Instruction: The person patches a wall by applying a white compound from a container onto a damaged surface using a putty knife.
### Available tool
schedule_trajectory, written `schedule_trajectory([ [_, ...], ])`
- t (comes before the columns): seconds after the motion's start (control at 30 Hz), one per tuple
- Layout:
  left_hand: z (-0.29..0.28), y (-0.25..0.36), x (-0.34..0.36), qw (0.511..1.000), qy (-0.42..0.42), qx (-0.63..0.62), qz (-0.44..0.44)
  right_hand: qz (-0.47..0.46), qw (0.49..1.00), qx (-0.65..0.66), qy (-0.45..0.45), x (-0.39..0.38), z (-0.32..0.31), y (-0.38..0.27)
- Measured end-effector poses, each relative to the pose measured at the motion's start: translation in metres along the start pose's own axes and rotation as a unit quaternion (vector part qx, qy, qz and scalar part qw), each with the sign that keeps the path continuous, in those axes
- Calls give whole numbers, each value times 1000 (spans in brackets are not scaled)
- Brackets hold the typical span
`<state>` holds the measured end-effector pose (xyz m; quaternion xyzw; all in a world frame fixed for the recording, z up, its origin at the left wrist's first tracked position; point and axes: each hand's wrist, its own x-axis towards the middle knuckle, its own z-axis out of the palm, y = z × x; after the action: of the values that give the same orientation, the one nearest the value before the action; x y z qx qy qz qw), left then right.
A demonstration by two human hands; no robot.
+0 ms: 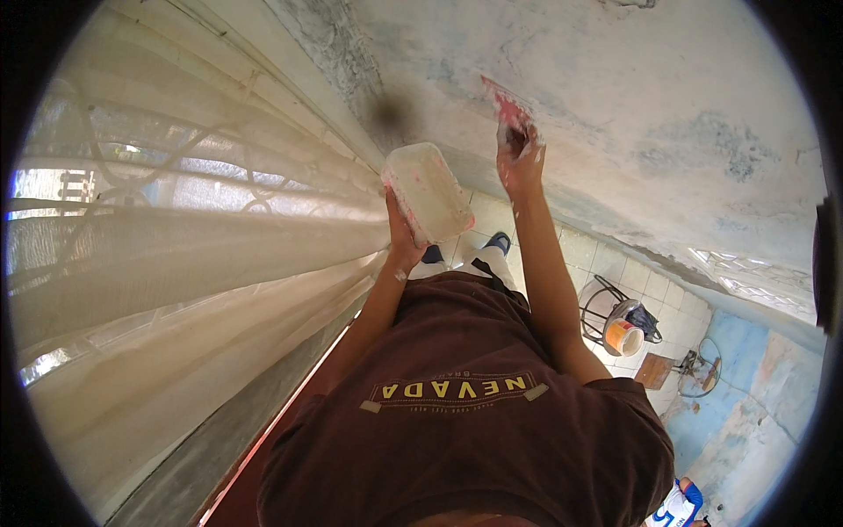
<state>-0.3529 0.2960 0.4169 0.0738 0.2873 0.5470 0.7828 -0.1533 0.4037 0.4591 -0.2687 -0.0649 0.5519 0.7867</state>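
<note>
My left hand (403,235) grips the side of a shallow rectangular plastic tub (430,191), tilted and smeared with whitish paste with reddish spots along its rim. My right hand (524,162), spotted with white, is closed round a red putty spreader (507,102). The spreader's edge is at the patchy, whitish wall (606,88); whether it touches the surface, I cannot tell. White smudges also mark my left wrist.
Sheer cream curtains (219,255) hang along the left before a window grille. On the tiled floor (606,262), a round stool (606,321) stands with an orange-and-white bucket (624,337) and a black bag (645,321). Another person (678,505) is at the lower right.
</note>
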Motion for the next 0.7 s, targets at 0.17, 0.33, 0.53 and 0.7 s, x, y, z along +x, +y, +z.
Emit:
schedule_trajectory([
  [0.17, 1, 6, 1, 1000, 4, -27, -15, 90, 991, -89, 49, 34, -101, 62],
  [0.33, 21, 0, 5, 996, -76, -19, -33, 72, 994, -38, 77, 120, -120, 66],
  [0.53, 5, 1, 1, 1000, -8, -10, -2, 92, 985, 32, 141, 61, 18, 8],
  [0.7, -6, 3, 4, 999, 1, -32, 1, -36, 999, -26, -28, 16, -39, 30],
])
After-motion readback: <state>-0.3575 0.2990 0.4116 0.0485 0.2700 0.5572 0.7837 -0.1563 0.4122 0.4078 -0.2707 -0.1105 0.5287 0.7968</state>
